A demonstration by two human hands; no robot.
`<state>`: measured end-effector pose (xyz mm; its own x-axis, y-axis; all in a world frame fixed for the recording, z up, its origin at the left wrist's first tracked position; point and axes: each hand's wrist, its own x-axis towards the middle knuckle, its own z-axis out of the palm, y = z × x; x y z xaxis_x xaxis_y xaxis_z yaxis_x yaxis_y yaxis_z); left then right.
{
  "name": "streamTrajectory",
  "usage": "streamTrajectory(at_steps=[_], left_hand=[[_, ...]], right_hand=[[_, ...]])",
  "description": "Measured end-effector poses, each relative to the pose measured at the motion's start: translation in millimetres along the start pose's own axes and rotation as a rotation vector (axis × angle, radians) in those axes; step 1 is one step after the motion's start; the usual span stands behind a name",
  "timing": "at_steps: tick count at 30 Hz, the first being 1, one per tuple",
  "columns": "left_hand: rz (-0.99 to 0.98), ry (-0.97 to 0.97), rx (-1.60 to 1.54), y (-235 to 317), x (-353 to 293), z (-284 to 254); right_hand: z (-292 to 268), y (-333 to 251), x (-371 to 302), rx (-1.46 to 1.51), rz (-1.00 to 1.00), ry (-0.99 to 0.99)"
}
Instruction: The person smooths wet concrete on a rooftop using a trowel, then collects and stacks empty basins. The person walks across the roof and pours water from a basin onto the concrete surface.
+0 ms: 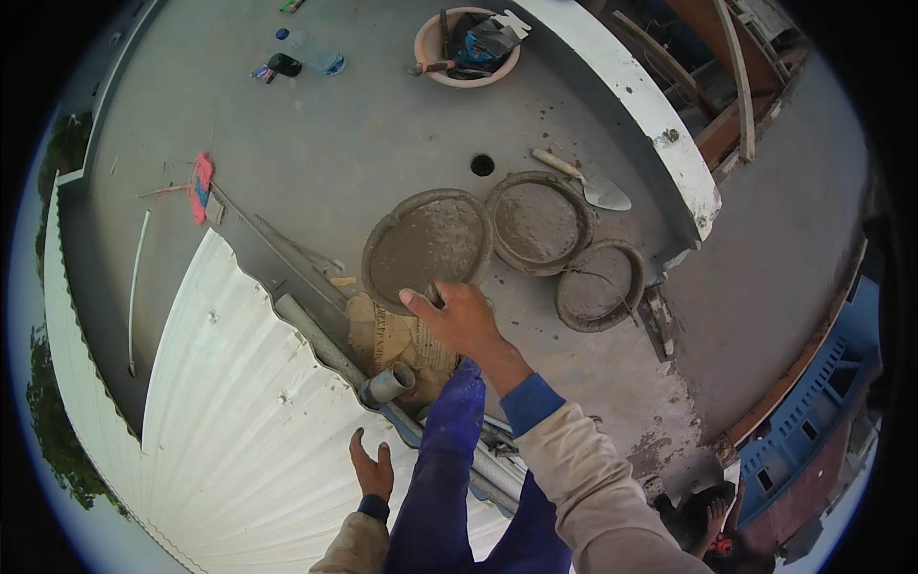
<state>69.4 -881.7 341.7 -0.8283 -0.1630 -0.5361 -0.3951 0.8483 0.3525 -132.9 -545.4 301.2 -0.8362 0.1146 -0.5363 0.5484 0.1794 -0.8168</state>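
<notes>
My right hand (459,323) reaches over the near rim of the largest basin of wet grey mortar (430,244). Its fingers are closed around a short dark piece, mostly hidden by the hand, whose kind I cannot make out. Lower down, my left hand (373,469) is held over the white corrugated roofing (277,450), fingers apart, holding nothing. Two smaller mortar basins, a middle one (538,222) and a little one (600,285), stand to the right. Beyond them lies a trowel (598,188) with a pale handle.
A paper sack (382,335) and a grey pipe end (390,383) lie just before my legs. A tub of tools (469,72) and a water bottle (320,53) stand farther off. The floor has a round hole (482,165). Another person's hand (715,517) shows at lower right.
</notes>
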Motion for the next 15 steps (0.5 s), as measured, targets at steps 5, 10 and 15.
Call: streamTrajectory(at_steps=[5,10,15], left_hand=[[-0.312,-0.011,-0.224,2.5,-4.7,-2.1],[-0.481,-0.03,-0.31,4.8,-16.8,-1.5],[-0.516,-0.038,-0.32,7.8,-5.3,1.6]], right_hand=[[38.1,-28.8,140.0,-0.077,0.023,-0.061],[51.3,-28.9,230.0,-0.238,0.042,0.005],[28.0,-17.6,251.4,-0.234,0.074,-0.251]])
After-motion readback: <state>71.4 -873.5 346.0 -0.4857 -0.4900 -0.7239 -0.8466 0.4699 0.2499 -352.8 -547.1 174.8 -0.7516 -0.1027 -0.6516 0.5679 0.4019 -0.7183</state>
